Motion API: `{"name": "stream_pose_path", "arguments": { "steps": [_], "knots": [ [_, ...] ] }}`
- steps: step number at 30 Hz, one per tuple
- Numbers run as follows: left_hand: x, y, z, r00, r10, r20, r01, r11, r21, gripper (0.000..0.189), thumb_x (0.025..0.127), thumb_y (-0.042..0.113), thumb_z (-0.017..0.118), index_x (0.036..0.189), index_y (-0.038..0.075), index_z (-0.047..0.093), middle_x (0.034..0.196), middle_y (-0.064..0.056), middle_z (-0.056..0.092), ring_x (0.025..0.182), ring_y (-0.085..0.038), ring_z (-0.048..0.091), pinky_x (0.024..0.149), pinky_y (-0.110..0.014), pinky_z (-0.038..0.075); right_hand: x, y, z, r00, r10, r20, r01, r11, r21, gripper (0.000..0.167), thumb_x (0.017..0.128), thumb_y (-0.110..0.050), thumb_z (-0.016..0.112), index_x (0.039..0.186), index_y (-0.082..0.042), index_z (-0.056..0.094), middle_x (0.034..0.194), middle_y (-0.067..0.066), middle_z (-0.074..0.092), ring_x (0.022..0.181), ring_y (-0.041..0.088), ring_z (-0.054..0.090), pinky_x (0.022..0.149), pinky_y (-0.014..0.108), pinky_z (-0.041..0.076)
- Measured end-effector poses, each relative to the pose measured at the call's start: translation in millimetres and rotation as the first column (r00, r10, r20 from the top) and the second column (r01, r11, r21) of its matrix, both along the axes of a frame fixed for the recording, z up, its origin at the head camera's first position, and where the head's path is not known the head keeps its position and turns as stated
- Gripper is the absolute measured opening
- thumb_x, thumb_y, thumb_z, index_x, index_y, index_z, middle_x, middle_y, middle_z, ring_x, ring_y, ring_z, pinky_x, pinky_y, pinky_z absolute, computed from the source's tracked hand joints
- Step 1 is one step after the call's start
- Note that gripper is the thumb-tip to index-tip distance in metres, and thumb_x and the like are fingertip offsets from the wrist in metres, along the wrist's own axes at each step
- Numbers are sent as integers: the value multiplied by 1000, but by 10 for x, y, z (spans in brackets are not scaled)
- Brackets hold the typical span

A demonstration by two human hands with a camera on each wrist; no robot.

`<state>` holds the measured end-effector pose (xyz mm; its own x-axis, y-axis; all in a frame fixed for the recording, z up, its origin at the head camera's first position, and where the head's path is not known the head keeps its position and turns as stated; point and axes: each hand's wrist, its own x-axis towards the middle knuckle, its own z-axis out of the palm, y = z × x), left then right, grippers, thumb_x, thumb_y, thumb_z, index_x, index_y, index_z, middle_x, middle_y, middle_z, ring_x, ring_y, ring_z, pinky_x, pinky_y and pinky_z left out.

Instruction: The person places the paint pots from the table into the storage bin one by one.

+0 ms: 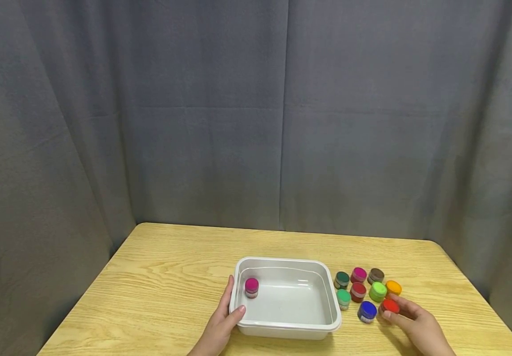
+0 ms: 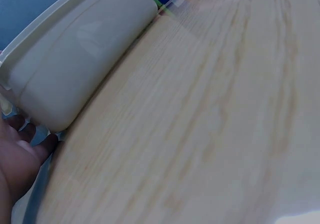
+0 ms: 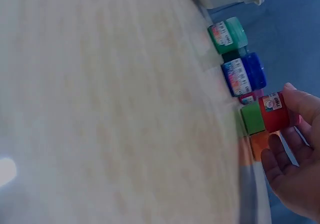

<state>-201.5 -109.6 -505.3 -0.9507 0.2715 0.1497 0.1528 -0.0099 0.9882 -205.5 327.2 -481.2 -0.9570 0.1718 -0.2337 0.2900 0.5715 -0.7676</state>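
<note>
My left hand (image 1: 218, 322) holds the left side of a white plastic basin (image 1: 284, 332), thumb over the rim and fingers along the outer wall. Inside the basin, near its left wall, stands a magenta-lidded paint jar (image 1: 252, 288). To the right, my right hand (image 1: 424, 327) pinches a red paint jar (image 3: 274, 112) between thumb and fingers. In the right wrist view the red jar is raised from the tabletop, overlapping a light green jar (image 3: 252, 119) behind it. A blue jar (image 1: 367, 312) stands just left of the red one.
Beyond the right hand, several more jars cluster beside the basin: mint green (image 1: 343, 299), dark green (image 1: 342, 280), dark red (image 1: 358, 292), magenta (image 1: 358, 275), brown (image 1: 376, 276) and orange (image 1: 394, 288). Grey curtains (image 1: 211, 123) surround the wooden table (image 1: 149, 296).
</note>
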Motion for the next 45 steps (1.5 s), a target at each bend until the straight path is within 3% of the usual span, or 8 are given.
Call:
{"name": "stream_pose_path", "arguments": {
  "steps": [4,8,12,15,27,40,43,45],
  "knots": [
    [6,-6,0,1000,-3,1,3,1000,-1,73,103,18,46,159,12,-2,164,-19,-8,150,-42,-6,119,-54,2,21,-8,88,1000,7,-8,-7,1000,-16,92,87,-58,65,150,1,33,146,30,45,134,50,40,102,61,40],
    [16,-8,13,1000,2,3,-2,1000,-10,73,103,19,46,159,12,-1,164,-19,-8,150,-42,-5,119,-54,3,48,-36,194,999,27,-45,-28,999,-23,87,90,-54,64,152,-3,31,150,27,42,134,43,45,102,47,47],
    [24,-8,24,1000,12,11,-12,1000,-18,73,103,22,47,159,14,0,164,-19,-7,150,-42,-4,120,-56,4,35,-89,296,995,46,-85,-48,998,-28,81,93,-47,63,152,-2,31,151,26,40,126,29,55,96,34,54],
    [30,-7,21,1000,17,15,-17,1000,-17,73,103,21,47,159,15,1,165,-18,-6,150,-42,-3,120,-55,5,11,-147,359,995,42,-95,-49,997,-62,81,93,-44,64,151,0,32,149,26,43,122,24,58,96,36,55],
    [25,-7,20,1000,17,10,-16,1000,-24,73,102,21,47,159,14,1,165,-19,-5,150,-42,-1,120,-55,6,-84,-438,529,981,89,-172,-121,976,-183,73,93,-32,67,150,-1,35,145,20,48,102,-5,56,88,15,52],
    [30,-11,21,1000,15,9,-15,1000,-24,74,102,21,47,159,14,1,165,-18,-5,150,-42,-2,119,-55,5,-244,-836,704,963,132,-235,-188,953,-237,69,89,-25,73,146,-3,42,131,8,60,100,-2,57,85,14,51],
    [25,-13,16,1000,12,10,-11,1000,-20,74,102,20,48,159,14,1,165,-18,-6,150,-43,-3,120,-57,5,-284,-930,732,965,141,-220,-201,938,-284,67,88,-23,73,145,-3,43,123,4,64,81,-1,55,66,15,49],
    [22,-13,15,1000,14,12,-13,1000,-20,74,102,21,48,159,15,1,165,-18,-6,150,-43,-3,120,-57,4,-307,-998,745,961,160,-227,-227,923,-310,66,89,-21,73,145,-2,42,121,4,64,80,-1,56,65,15,49]
  ]
}}
